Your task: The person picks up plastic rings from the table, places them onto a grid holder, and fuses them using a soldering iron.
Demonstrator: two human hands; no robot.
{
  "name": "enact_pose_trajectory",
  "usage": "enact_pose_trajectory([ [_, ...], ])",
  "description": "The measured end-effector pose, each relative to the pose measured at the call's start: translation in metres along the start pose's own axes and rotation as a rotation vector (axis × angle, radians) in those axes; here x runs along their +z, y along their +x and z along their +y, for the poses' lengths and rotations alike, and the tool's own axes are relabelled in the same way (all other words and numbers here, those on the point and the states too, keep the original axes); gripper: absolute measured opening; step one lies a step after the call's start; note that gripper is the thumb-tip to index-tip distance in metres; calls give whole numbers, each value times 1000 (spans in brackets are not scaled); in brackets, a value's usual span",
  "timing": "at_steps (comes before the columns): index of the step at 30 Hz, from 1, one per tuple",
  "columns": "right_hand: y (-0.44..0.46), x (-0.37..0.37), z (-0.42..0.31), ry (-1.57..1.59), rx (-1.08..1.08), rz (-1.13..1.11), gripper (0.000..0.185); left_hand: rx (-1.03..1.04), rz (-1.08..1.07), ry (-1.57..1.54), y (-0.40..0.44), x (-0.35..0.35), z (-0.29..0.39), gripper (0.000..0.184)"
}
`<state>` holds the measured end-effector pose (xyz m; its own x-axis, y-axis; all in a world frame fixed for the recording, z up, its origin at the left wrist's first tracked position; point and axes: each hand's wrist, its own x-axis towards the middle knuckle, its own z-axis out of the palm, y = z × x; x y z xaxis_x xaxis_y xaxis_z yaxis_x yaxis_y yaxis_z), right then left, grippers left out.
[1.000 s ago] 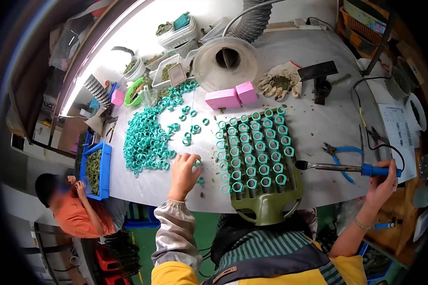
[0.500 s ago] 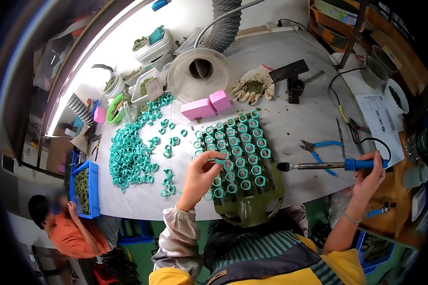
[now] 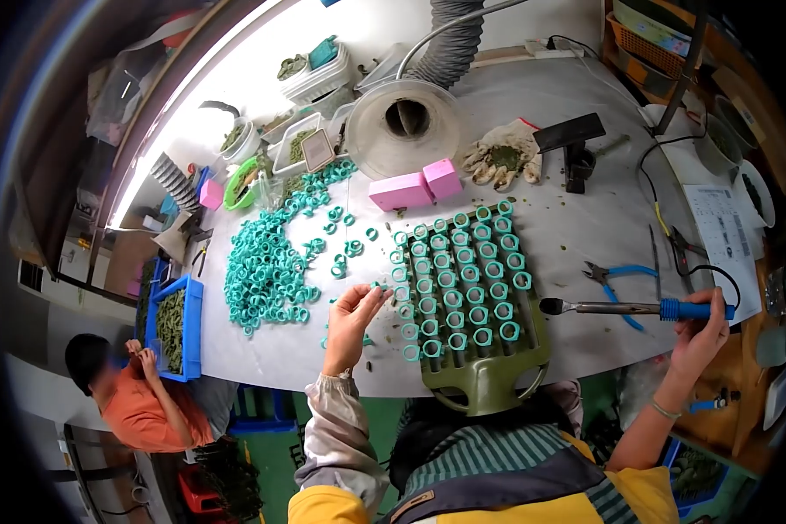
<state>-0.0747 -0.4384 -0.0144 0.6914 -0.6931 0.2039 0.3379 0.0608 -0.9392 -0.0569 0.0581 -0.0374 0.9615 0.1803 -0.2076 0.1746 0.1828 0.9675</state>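
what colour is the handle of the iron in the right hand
Blue, a bright one; the handle shows best in the head view.

Text: none legible.
Printed sheet (image 3: 716, 229), right of frame; apron tag (image 3: 412, 506), bottom centre: print too small.

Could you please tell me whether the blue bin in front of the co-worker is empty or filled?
Filled, as far as it shows: inside the blue bin, green pieces lie heaped along its length.

Matt green plastic rack (image 3: 485, 377), smooth grey tabletop (image 3: 576, 236).
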Motion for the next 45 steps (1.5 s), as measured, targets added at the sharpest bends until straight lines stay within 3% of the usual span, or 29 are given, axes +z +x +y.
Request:
enact_pose_trajectory([
  [1,1,-2,0,-2,-5,-8,35,32,59,247,3,-7,-3,14],
  [4,-1,2,-3,6,-6,-2,36,372,149,659,8,-17,-15,14],
  [5,-2,4,-4,11,-4,4,36,386,179,743,7,-20,-17,14],
  [8,-1,1,-3,11,-3,-1,36,161,174,749,6,-24,-17,15],
  [9,-2,3,-3,21,1,2,36,145,167,769,5,-23,-16,14],
  [14,-4,4,-6,40,16,14,36,205,101,280,-2,-2,-1,14],
  [18,-5,2,-6,30,2,-13,35,128,-120,417,-20,43,30,24],
  [24,-6,4,-2,43,-1,-51,35,355,-457,464,-34,138,16,27],
  [28,-10,8,1,72,54,-62,36,729,-435,830,-25,168,-2,35],
  [39,-16,18,11,115,45,-124,33,703,-499,915,-12,185,-12,31],
  [45,1,-9,6,-30,59,24,37,730,-529,954,-13,180,-11,36],
])
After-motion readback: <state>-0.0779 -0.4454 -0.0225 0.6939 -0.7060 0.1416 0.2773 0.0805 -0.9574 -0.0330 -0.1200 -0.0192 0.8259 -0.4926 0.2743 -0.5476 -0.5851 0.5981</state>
